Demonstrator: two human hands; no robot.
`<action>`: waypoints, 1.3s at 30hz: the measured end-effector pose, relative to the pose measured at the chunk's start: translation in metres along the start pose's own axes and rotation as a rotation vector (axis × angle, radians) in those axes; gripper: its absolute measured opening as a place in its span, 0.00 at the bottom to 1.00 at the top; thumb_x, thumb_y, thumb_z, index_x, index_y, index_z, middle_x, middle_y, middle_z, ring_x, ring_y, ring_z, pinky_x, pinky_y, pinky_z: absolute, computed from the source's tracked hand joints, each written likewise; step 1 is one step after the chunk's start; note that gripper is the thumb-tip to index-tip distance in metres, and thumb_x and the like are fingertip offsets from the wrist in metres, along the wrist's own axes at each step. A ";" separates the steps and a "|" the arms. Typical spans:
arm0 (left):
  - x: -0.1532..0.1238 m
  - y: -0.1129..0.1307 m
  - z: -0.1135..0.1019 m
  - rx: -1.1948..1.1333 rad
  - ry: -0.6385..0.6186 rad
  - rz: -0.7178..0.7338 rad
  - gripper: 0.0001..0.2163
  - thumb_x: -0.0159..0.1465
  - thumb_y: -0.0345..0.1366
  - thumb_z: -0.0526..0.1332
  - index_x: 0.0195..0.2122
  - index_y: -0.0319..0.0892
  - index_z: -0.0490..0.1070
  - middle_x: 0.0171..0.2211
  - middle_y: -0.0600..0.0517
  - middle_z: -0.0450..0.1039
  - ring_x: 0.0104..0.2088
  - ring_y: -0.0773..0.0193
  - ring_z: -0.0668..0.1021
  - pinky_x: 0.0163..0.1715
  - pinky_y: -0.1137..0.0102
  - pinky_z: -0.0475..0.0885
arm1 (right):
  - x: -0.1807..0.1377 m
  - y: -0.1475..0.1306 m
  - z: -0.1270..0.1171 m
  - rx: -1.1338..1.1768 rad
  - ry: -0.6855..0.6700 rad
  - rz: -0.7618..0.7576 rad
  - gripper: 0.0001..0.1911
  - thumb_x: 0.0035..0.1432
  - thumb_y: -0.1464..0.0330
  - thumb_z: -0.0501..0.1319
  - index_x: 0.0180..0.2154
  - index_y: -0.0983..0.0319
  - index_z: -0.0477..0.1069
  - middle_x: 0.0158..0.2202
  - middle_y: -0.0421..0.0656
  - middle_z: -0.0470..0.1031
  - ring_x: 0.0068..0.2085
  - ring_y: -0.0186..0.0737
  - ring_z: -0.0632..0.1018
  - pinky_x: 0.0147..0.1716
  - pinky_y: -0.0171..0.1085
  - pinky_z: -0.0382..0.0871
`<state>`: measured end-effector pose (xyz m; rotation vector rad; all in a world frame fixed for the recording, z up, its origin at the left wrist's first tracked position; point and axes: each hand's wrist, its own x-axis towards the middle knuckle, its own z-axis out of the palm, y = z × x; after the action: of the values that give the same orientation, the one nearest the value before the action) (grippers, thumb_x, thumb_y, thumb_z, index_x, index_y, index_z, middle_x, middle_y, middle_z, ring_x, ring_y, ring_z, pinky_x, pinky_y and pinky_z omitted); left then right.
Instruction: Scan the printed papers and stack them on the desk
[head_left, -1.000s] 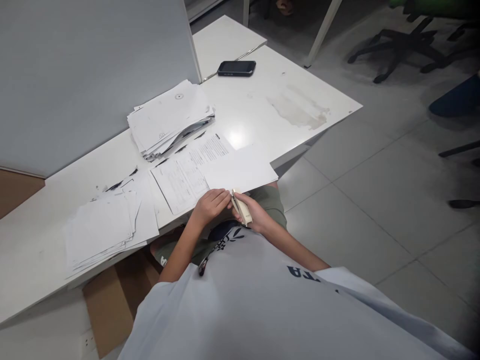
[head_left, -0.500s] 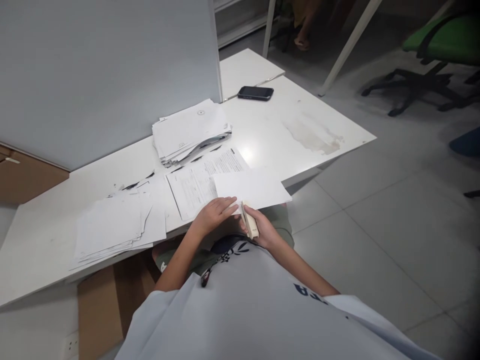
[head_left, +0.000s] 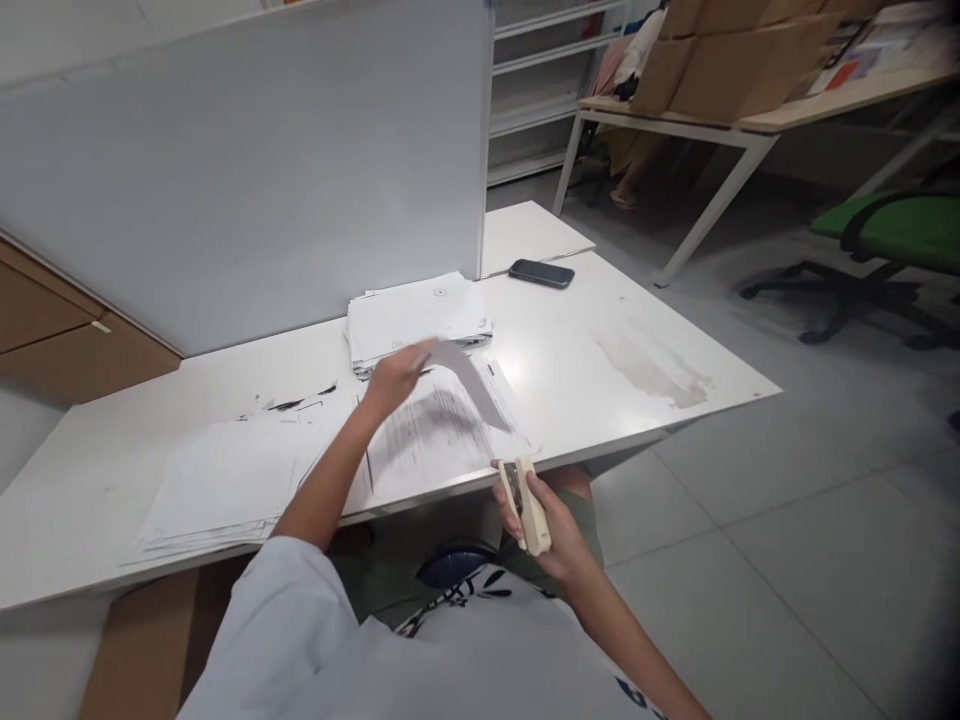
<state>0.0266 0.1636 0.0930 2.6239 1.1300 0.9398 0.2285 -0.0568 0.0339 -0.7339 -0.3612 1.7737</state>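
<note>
My left hand (head_left: 392,380) is raised over the white desk (head_left: 600,400) and pinches a bent, motion-blurred sheet of paper (head_left: 465,378) near the tall paper stack (head_left: 416,318). A printed sheet (head_left: 435,440) lies flat below it at the desk's front edge. My right hand (head_left: 551,530) sits off the front edge, closed round a cream stapler (head_left: 527,500) held upright.
A flatter pile of papers (head_left: 225,485) lies at the left with dark scraps behind it. A black phone (head_left: 541,273) rests at the back by the grey partition (head_left: 247,180). A green chair (head_left: 885,240) and a table with cardboard boxes (head_left: 750,50) stand at the right.
My left hand left the sheet at the desk edge and lifted a paper up towards the tall stack. The right hand with the stapler drew back from the edge. The view tilted up.
</note>
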 end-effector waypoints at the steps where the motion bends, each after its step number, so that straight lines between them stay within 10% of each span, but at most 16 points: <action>1: 0.016 -0.016 -0.006 0.012 0.058 -0.128 0.16 0.70 0.41 0.52 0.54 0.41 0.68 0.49 0.44 0.77 0.50 0.54 0.78 0.49 0.59 0.75 | 0.001 0.000 -0.005 -0.008 0.020 -0.005 0.18 0.53 0.53 0.66 0.39 0.59 0.73 0.26 0.39 0.70 0.19 0.30 0.66 0.13 0.30 0.60; 7: 0.079 -0.107 -0.016 -0.014 0.099 -0.625 0.25 0.64 0.36 0.62 0.59 0.33 0.57 0.58 0.35 0.68 0.56 0.50 0.72 0.57 0.55 0.67 | 0.004 0.004 -0.044 -0.005 0.204 -0.040 0.18 0.53 0.54 0.66 0.41 0.58 0.73 0.27 0.39 0.71 0.19 0.30 0.68 0.13 0.29 0.63; 14: 0.092 -0.150 0.011 0.031 0.036 -0.702 0.33 0.58 0.47 0.69 0.55 0.32 0.57 0.57 0.33 0.64 0.61 0.37 0.63 0.61 0.40 0.56 | -0.002 -0.002 -0.068 -0.046 0.320 -0.023 0.22 0.51 0.53 0.66 0.43 0.58 0.71 0.27 0.39 0.72 0.19 0.30 0.67 0.12 0.29 0.63; 20: 0.014 -0.052 0.018 0.143 0.208 -0.367 0.29 0.66 0.52 0.57 0.62 0.43 0.54 0.63 0.39 0.57 0.64 0.45 0.60 0.63 0.49 0.55 | 0.001 -0.003 -0.064 -0.152 0.333 -0.157 0.19 0.51 0.55 0.66 0.41 0.58 0.69 0.30 0.38 0.74 0.20 0.29 0.69 0.14 0.28 0.63; 27: -0.136 0.084 0.064 0.229 -0.497 0.023 0.30 0.67 0.42 0.55 0.67 0.36 0.49 0.68 0.35 0.50 0.69 0.46 0.53 0.65 0.50 0.52 | 0.004 0.001 -0.055 -0.256 0.306 -0.181 0.19 0.48 0.60 0.68 0.41 0.57 0.68 0.42 0.41 0.76 0.20 0.27 0.68 0.13 0.29 0.62; 31: -0.145 0.108 0.078 0.230 -0.564 0.106 0.29 0.63 0.21 0.49 0.67 0.37 0.50 0.68 0.40 0.51 0.69 0.54 0.52 0.66 0.52 0.50 | -0.005 0.000 -0.052 -0.299 0.243 -0.193 0.21 0.51 0.60 0.67 0.46 0.55 0.67 0.50 0.43 0.75 0.20 0.27 0.69 0.13 0.29 0.62; 39: -0.132 0.112 0.083 0.079 -0.402 0.129 0.27 0.64 0.19 0.47 0.64 0.41 0.57 0.63 0.44 0.63 0.65 0.62 0.64 0.62 0.62 0.65 | -0.028 0.009 -0.049 -0.405 0.282 -0.164 0.21 0.50 0.58 0.67 0.46 0.56 0.69 0.51 0.44 0.77 0.17 0.26 0.67 0.11 0.30 0.61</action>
<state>0.0748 0.0019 0.0010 2.7987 0.9224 0.3589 0.2580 -0.0913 0.0000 -1.1906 -0.5795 1.4318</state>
